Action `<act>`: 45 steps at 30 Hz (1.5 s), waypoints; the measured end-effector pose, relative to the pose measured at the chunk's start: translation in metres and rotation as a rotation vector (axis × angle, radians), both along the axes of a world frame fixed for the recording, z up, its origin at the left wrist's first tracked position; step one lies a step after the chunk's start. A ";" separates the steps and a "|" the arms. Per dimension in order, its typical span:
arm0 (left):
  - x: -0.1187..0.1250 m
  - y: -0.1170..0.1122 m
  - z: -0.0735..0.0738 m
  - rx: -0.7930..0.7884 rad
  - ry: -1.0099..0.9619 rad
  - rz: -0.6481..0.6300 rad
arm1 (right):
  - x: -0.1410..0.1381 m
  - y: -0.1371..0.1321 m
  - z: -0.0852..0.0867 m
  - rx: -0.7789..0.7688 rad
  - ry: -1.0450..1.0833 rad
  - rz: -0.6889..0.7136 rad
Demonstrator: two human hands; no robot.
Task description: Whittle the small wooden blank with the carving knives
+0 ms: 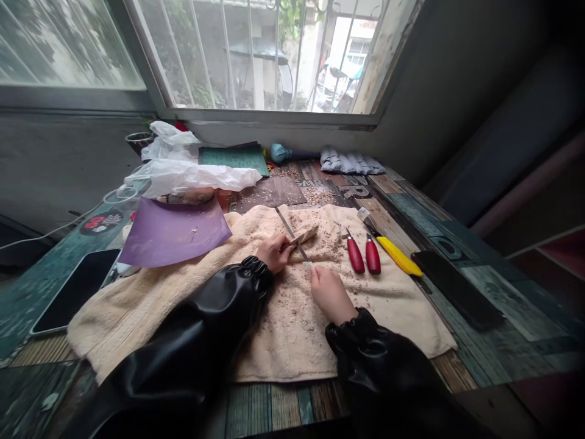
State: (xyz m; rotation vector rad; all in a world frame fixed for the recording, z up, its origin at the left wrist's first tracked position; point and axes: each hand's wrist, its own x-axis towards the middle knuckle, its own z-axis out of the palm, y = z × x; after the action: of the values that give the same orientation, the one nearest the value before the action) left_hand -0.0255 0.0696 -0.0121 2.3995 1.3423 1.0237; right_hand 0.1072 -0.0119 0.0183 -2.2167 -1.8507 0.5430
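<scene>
My left hand (274, 252) is closed around a small piece of pale wood (305, 235) that rests on a cream towel (256, 329). My right hand (329, 294) grips the near end of a long thin metal file (289, 230), which lies across the wood and points away toward the window. Wood shavings are scattered over the towel around both hands. Both arms wear shiny black sleeves.
Two red-handled carving knives (363, 256) and a yellow utility knife (398, 256) lie on the towel to the right. A black flat case (457, 289) lies beyond them. A purple sheet (173, 235), plastic bags (192, 174), a tablet (75, 289) and a green cutting mat (235, 160) sit left and behind.
</scene>
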 end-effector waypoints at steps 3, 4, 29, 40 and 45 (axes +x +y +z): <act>0.001 -0.001 0.000 0.013 0.024 0.004 | -0.006 0.012 0.002 0.000 0.004 -0.025; 0.002 -0.002 0.000 0.018 0.032 0.036 | -0.008 0.013 0.003 0.000 0.005 -0.028; 0.000 -0.002 0.001 0.062 0.043 0.030 | 0.001 0.007 0.001 -0.008 0.074 -0.009; 0.001 -0.002 0.001 0.038 0.014 0.040 | 0.009 0.005 0.001 -0.006 0.084 0.008; 0.001 -0.003 0.004 0.030 0.031 -0.017 | 0.018 -0.002 0.006 -0.043 0.115 0.050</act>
State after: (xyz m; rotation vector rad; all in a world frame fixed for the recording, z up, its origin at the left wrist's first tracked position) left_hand -0.0250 0.0661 -0.0085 2.4544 1.3239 1.0135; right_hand 0.1249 -0.0144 0.0241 -2.1227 -1.8568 0.7102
